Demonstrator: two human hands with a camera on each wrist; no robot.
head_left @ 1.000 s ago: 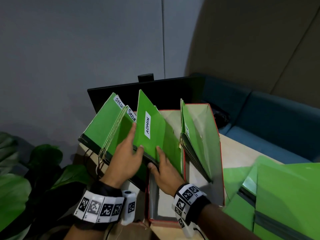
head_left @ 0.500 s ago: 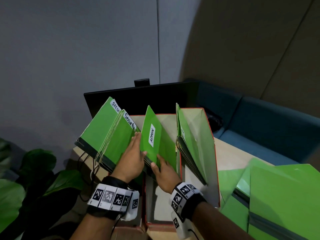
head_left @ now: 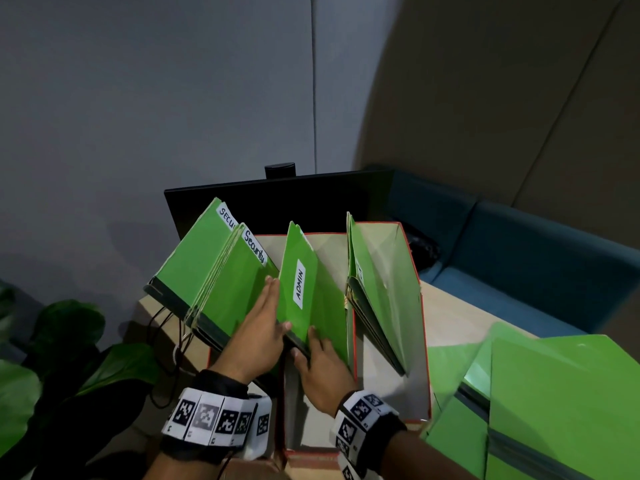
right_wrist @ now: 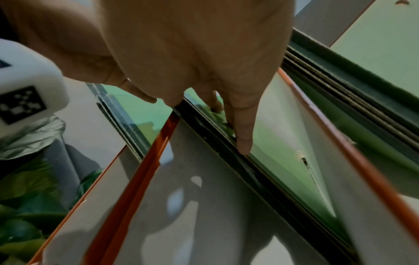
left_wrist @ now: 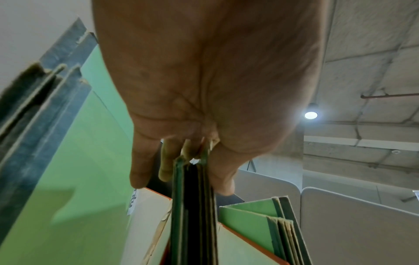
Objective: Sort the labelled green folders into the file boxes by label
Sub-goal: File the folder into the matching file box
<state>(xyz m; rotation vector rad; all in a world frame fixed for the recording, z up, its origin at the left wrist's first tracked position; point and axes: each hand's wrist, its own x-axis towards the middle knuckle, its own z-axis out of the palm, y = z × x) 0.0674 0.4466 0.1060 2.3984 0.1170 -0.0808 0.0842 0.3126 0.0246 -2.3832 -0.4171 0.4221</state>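
A green folder labelled ADMIN (head_left: 311, 299) stands nearly upright inside the red-edged file box (head_left: 417, 341), against its left wall. My left hand (head_left: 263, 327) pinches the folder's near edge, fingers flat on its left face and thumb on the labelled face. In the left wrist view the dark folder edge (left_wrist: 192, 206) runs between the fingers and thumb of that hand (left_wrist: 188, 172). My right hand (head_left: 322, 362) holds the lower near edge. Its index finger (right_wrist: 242, 136) lies along the dark spine with the thumb on the other side. More green folders (head_left: 374, 299) lean against the box's right side.
Two sets of Security folders (head_left: 214, 271) lean out to the left in another box. A black monitor (head_left: 277, 202) stands behind. A loose pile of green folders (head_left: 554, 393) lies at the lower right on the desk (head_left: 460, 323). Plant leaves (head_left: 69, 341) are at the left.
The ADMIN folder has sunk lower into the red-edged box and turned more upright. Both hands moved down and forward with it.
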